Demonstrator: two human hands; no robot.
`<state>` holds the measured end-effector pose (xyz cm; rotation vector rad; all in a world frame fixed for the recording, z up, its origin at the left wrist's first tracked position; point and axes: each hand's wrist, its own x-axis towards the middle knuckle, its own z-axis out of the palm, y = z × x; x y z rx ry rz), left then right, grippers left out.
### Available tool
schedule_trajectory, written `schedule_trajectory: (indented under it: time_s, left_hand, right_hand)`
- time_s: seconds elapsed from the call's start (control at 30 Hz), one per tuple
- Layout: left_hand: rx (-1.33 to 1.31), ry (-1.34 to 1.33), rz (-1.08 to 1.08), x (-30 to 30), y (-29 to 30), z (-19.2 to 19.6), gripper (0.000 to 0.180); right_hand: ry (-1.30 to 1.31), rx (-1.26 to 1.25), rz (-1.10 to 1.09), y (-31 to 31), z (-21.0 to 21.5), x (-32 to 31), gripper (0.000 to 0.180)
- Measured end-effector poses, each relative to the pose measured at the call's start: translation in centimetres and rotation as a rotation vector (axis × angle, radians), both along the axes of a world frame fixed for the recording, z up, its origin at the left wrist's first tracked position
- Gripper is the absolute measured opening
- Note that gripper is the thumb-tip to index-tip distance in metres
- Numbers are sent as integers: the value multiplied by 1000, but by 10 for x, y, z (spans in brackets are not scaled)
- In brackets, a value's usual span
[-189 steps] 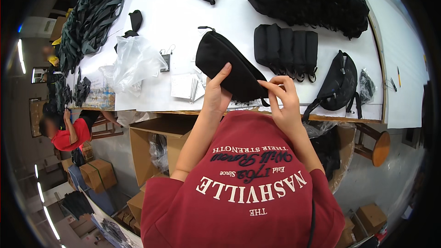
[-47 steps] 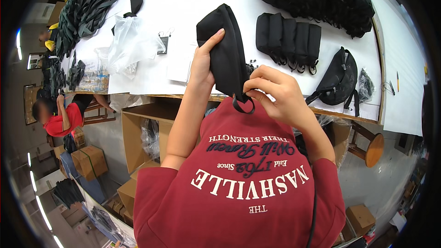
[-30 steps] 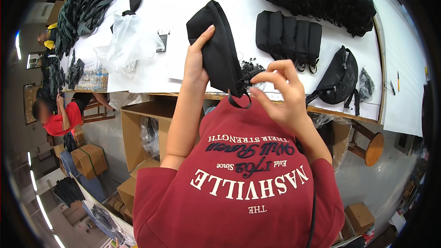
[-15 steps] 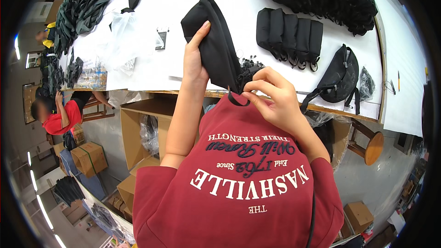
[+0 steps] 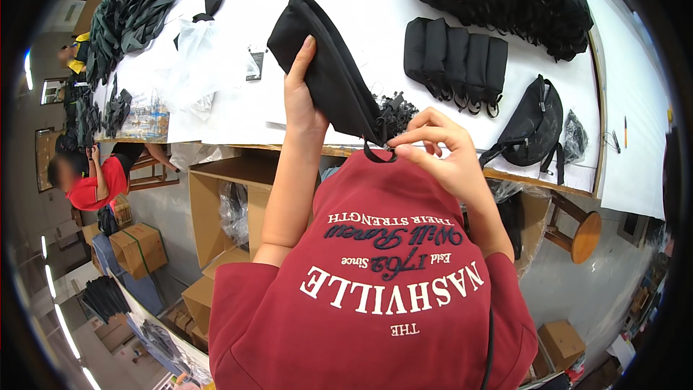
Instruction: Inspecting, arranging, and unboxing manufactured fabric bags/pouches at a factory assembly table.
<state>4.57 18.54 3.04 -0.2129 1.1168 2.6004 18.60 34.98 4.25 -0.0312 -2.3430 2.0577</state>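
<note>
At twelve o'clock, above the near edge of the worktop (image 5: 390, 36), a black fabric pouch (image 5: 310, 50) hangs tilted, its broad end toward eleven and narrow end toward five. The left hand (image 5: 307, 101) has its grip wrapped round the body, thumb on the near face. The fingertips of the right hand (image 5: 440, 148) meet the narrow end beside a black loop (image 5: 379, 157) (too small to tell whether that grip has closed on anything). The pouch looks light, soft and unlikely to break; it should fold under pressure, so the broad body suits a supporting hold and the narrow corner a pinch. On the white surface, a row of black pouches (image 5: 455, 58) lies between one and two o'clock, a black waist bag (image 5: 533, 123) between two and three. Beyond, a co-worker (image 5: 101, 188) sits at nine, a wooden stool (image 5: 586, 237) stands between three and four
</note>
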Motion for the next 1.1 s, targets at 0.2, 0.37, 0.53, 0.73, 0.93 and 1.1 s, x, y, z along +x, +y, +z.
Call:
schedule_trajectory:
  time_s: [0.2, 0.37, 0.53, 0.73, 0.93, 1.1]
  left_hand:
    - [36, 44, -21, 1, 1, 3, 24]
    - [-3, 28, -64, 5, 8, 5, 25]
    - [-32, 40, -54, 2, 8, 2, 24]
    - [-29, 39, -88, -4, 10, -7, 21]
    - [-103, -13, -80, -7, 11, -7, 28]
    - [65, -248, -279, 13, 10, -5, 38]
  right_hand:
    - [184, 170, -182, 12, 5, -4, 15]
    - [451, 552, -39, 5, 28, -15, 17]
    - [512, 571, -20, 4, 22, -19, 17]
    - [505, 574, 39, 5, 23, -20, 14]
    - [507, 728, -6, 10, 19, -22, 21]
    - [500, 1038, -24, -2, 8, -19, 58]
